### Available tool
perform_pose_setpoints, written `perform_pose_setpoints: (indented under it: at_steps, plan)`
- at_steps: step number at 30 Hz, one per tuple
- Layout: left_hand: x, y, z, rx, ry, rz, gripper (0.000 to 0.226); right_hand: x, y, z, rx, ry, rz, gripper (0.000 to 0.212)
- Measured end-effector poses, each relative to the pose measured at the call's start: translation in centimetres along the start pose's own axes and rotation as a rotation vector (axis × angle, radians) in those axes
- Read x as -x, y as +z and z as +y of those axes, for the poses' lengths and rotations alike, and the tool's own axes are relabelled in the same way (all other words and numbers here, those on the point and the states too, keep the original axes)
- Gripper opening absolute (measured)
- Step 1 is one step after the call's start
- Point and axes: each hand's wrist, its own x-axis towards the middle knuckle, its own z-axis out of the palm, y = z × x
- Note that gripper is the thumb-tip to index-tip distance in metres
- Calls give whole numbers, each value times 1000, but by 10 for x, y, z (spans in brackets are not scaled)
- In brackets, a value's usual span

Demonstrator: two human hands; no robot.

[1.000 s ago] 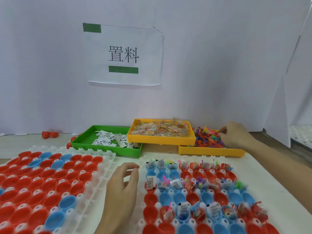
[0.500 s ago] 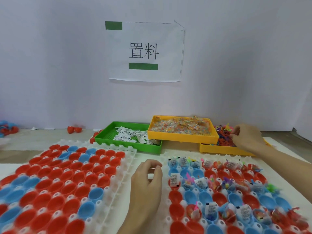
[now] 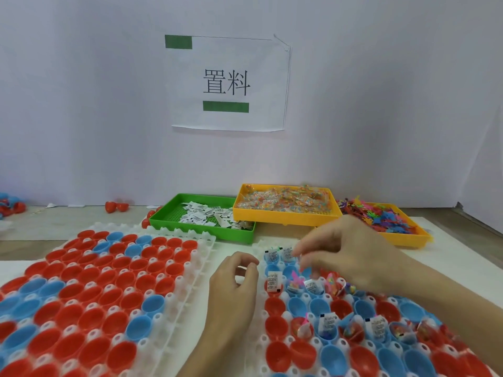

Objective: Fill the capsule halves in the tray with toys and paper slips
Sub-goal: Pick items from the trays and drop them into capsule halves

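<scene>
The white capsule tray (image 3: 258, 244) at the right holds red and blue capsule halves. Several of them contain folded paper slips (image 3: 273, 281) and small coloured toys (image 3: 296, 280); a few, like the red half (image 3: 276, 304), are bare. My right hand (image 3: 351, 257) hovers over the tray's far rows, blurred, its fingers bunched and pointing down with what looks like small toys pinched in them. My left hand (image 3: 235, 289) rests at the tray's left edge, fingers curled with the thumb on the forefinger. Nothing shows inside it.
A second white tray (image 3: 201, 240) of bare red and blue halves fills the left. Behind stand a green tray (image 3: 196, 232) of paper slips, a yellow tray (image 3: 285, 220) of bagged toys and another yellow tray (image 3: 405, 238) of coloured plastic toys. Loose red capsule halves (image 3: 117, 206) lie by the wall.
My right hand has left the far-right toy tray and come back left over the capsule tray. My left hand has curled tighter. The view has swung left.
</scene>
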Motion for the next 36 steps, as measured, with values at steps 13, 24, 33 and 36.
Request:
perform_pose_setpoints:
  at_steps: [13, 24, 33, 36]
  plan:
    - [-2, 0, -2, 1, -1, 0, 23, 1, 37, -22, 286, -45, -295, 13]
    - [-3, -2, -2, 5, 2, -1, 23, -4, 43, -28, 165, -90, -250, 12]
    - [-4, -2, -2, -3, 3, -5, 24, -3, 39, -21, 126, -33, -206, 13]
    - [-4, -3, -1, -6, 6, -12, 24, -2, 39, -21, 81, -18, -220, 15]
